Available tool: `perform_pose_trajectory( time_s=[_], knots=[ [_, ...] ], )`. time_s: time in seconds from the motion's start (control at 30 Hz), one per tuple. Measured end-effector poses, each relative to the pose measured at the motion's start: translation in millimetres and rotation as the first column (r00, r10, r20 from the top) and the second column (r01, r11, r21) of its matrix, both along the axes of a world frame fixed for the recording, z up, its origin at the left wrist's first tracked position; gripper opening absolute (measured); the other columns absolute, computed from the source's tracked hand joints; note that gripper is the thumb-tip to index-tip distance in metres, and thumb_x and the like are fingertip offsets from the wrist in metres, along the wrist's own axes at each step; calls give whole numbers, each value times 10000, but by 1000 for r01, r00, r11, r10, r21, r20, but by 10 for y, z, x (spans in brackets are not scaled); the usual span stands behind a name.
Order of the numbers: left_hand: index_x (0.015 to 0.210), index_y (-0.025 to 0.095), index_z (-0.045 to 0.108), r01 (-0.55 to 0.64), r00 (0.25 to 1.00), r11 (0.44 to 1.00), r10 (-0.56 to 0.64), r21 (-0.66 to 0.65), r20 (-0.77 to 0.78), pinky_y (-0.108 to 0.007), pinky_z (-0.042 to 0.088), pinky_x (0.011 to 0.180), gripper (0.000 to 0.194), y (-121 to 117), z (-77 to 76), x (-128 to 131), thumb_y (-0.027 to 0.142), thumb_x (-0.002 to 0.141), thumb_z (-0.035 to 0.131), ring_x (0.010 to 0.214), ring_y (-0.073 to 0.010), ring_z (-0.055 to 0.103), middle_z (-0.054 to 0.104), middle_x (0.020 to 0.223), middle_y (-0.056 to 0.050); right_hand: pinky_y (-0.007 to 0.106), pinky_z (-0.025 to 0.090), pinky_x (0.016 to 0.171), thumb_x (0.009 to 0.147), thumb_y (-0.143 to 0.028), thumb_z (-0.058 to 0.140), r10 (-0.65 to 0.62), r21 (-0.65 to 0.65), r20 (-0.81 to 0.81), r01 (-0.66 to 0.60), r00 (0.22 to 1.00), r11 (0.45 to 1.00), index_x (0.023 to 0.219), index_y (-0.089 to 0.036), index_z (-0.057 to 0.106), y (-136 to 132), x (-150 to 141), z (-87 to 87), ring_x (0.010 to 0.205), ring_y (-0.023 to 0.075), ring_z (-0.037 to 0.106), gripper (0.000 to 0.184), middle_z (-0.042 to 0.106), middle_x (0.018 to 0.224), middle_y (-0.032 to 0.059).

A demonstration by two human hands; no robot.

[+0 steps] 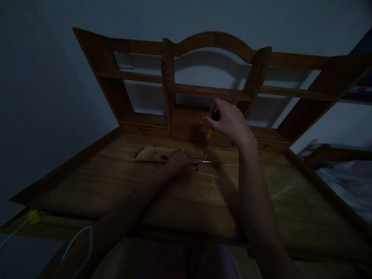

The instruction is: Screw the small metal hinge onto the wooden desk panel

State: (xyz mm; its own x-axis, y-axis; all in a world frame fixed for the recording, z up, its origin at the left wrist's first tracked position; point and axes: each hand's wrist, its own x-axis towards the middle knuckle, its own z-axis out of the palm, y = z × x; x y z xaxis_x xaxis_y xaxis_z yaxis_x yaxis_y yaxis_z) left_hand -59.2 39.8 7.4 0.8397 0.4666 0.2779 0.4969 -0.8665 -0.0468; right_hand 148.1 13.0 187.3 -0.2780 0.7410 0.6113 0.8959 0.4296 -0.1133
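Observation:
My right hand [229, 120] is closed round the black-and-yellow handle of a screwdriver [210, 135], held upright with its tip down on a small metal piece [206, 162]. That piece sits at the edge of a small wooden block [208, 170] on the wooden desk [180, 193]. Beside the block my left hand [183, 161] rests on the desk, its fingertips pressed together at the metal piece. The light is dim and small details are hard to make out.
A wooden hutch with shelves [209, 91] stands at the back of the desk against the wall. A flat board [155, 154] lies left of my left hand. A white cable [77, 240] and a yellow tag [33, 216] hang at the front left.

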Motion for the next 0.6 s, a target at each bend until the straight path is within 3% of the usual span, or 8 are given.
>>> perform_pose_trajectory(
  time_s=[0.17, 0.33, 0.6],
  knots=[
    [1342, 284, 671, -14, 1000, 1000, 14, -1, 11, -331, 490, 1063, 354, 6, -29, -4, 298, 993, 612, 1238, -196, 661, 686, 1381, -51, 514, 483, 902, 870, -284, 572, 1, -8, 17, -1, 1000, 1000, 1102, -265, 552, -14, -4, 8, 1063, 332, 620, 234, 645, 1133, 103],
    [1334, 296, 674, -9, 1000, 1000, 9, -5, 9, -320, 493, 1053, 358, 12, -28, 4, 287, 978, 632, 1238, -191, 663, 697, 1366, -37, 516, 488, 890, 870, -297, 558, 26, -19, 0, -26, 1000, 999, 1156, -277, 559, -46, -35, 6, 1079, 340, 610, 286, 644, 1180, 108],
    [1319, 280, 685, -2, 1000, 1000, 2, 7, 4, -309, 496, 1048, 358, 26, -38, -3, 272, 962, 659, 1221, -190, 673, 695, 1368, -45, 502, 476, 885, 905, -298, 549, -43, -7, 58, 44, 997, 999, 1047, -238, 575, -30, 1, 13, 1038, 341, 624, 156, 651, 1070, 124]
  ],
)
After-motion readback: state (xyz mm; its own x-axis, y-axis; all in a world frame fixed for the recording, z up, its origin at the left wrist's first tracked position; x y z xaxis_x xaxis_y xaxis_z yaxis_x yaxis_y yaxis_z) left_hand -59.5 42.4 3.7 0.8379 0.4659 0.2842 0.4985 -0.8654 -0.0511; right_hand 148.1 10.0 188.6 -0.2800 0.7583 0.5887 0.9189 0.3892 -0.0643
